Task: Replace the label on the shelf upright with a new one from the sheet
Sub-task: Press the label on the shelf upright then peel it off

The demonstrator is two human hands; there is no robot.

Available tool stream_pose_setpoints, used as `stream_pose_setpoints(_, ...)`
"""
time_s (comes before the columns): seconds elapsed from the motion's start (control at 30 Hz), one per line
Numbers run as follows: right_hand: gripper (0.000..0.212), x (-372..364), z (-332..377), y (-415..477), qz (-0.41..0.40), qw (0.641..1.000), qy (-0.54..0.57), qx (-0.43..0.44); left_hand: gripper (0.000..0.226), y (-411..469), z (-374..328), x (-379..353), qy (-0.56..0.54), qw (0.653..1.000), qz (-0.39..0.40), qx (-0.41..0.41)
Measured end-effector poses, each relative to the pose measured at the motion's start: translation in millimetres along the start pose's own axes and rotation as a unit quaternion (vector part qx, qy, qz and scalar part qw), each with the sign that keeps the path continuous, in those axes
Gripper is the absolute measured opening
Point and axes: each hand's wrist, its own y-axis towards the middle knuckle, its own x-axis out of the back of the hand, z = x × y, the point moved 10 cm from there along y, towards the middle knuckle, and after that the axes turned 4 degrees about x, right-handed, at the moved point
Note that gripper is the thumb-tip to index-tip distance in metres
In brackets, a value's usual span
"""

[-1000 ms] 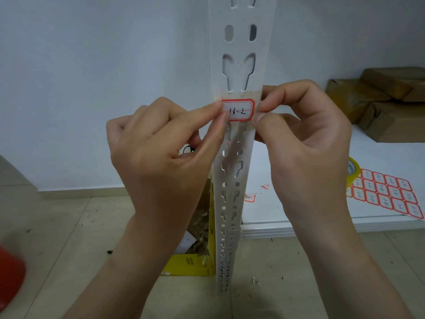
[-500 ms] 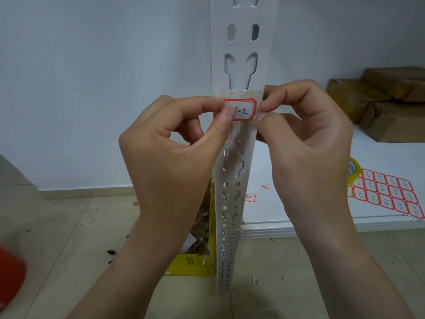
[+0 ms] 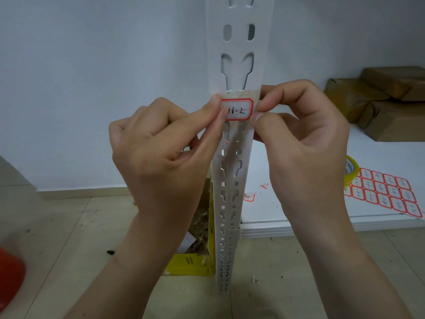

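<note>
Across the face of the upright point(image 3: 239, 42), just under a pair of keyhole slots, a red-bordered label point(image 3: 237, 109) marked "11-2" is seen lying flat and level. Its left end is pinched between the forefinger and thumb of the left hand point(image 3: 161, 153), the other fingers being curled in. Its right end, at the upright's edge, is pinched in the same way by the right hand point(image 3: 305, 139). A tan band, perhaps old glue or tape, is visible above and below the label. On the shelf point(image 3: 379, 157) to the right, the sheet point(image 3: 386, 194) is laid flat just beside a tape roll point(image 3: 351, 169), well apart from both hands, and torn red-edged scraps point(image 3: 249, 197) are scattered near the upright. From the scraps and the residue it is judged that the old label has been stripped off and a new one is being set in its place. It cannot be ruled out, however, that this is the old one being picked at. If the first reading holds, little is left: the ends are to be pressed down and the label let go.
</note>
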Motion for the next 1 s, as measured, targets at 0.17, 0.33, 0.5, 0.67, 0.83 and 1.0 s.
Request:
stream_pose_setpoints(0.17, 0.017, 0, 0, 0, -0.001, 1.000, -0.005, 0.000, 0.005, -2, -1, -1, 0.005, 1.000, -0.005, 0.004)
stream_pose_setpoints(0.33, 0.018, 0, 1, 0, 0.000, 1.000, -0.001, -0.001, 0.006, -2, 1, -3, -0.024, 0.999, 0.007, 0.036)
stream_pose_setpoints(0.5, 0.019, -1, 2, 0, 0.002, 1.000, 0.001, 0.000, 0.005, -1, 11, -8, -0.092, 0.988, 0.036, 0.117)
stream_pose_setpoints(0.67, 0.019, -2, 1, 0, 0.001, 1.000, 0.014, -0.003, 0.007, 0, 12, -13, -0.122, 0.977, 0.062, 0.164)
stream_pose_setpoints(0.83, 0.017, -2, 0, 0, 0.001, 1.000, 0.010, -0.002, 0.007, 1, 19, -20, -0.169, 0.955, 0.097, 0.226)
stream_pose_setpoints(1.0, 0.017, 0, 1, 1, 0.000, 1.000, 0.007, -0.002, 0.008, 1, 11, -18, -0.128, 0.970, 0.097, 0.182)
